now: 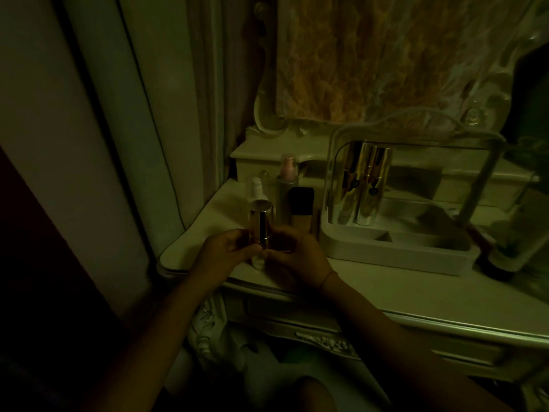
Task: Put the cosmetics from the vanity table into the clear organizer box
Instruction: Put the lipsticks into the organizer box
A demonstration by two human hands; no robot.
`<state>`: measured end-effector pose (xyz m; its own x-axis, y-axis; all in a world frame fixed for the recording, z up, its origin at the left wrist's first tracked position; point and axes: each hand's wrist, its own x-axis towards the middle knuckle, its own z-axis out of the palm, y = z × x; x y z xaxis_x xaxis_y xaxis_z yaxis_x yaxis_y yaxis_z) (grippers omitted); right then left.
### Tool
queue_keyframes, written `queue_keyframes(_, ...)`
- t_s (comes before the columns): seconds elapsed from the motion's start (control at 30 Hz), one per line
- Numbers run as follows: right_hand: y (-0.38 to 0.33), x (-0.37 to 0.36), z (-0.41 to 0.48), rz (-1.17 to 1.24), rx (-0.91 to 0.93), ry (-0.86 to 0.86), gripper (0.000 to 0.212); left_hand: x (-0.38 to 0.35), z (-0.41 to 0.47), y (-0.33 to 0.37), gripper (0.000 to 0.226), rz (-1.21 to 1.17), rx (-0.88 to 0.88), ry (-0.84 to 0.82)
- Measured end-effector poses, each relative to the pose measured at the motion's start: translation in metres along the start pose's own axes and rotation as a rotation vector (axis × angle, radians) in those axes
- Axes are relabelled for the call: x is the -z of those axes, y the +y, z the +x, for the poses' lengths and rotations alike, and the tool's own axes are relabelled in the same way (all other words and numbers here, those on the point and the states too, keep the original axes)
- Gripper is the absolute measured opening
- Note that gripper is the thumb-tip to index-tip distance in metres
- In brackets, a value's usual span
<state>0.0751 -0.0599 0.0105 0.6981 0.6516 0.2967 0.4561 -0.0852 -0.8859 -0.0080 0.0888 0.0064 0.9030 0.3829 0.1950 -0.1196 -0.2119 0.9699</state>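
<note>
Partly, bottle [261,220] behind left hand [225,252]

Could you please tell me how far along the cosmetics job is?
Done: two gold tubes stand in the organizer box. In hand: the left hand and right hand hold a gold-capped bottle. Left on the table: a white pump bottle, a pink-topped spray bottle, a black-capped bottle.

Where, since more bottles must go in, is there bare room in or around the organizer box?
Inside the organizer box, the floor right of the two gold tubes and the front compartments look bare. The vanity table strip before the box is free. Crowded: standing bottles left of the box.
</note>
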Motion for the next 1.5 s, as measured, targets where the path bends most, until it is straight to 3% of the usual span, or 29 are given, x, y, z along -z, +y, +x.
queue_keyframes(0.57, -0.006, 0.132, -0.040, -0.086, 0.025, 0.186, 0.043, -0.123, 0.026, 0.050, 0.023, -0.064, -0.120, -0.157)
queue_keyframes(1.07, 0.031, 0.178, 0.013, -0.070, -0.058, 0.238, 0.041, -0.185, 0.088, 0.047, 0.030, -0.010, -0.072, 0.085)
queue_keyframes(1.5, 0.040, 0.178, 0.023, -0.052, -0.169, 0.239, 0.031, -0.187, 0.096, 0.041, 0.023, 0.120, -0.075, 0.148)
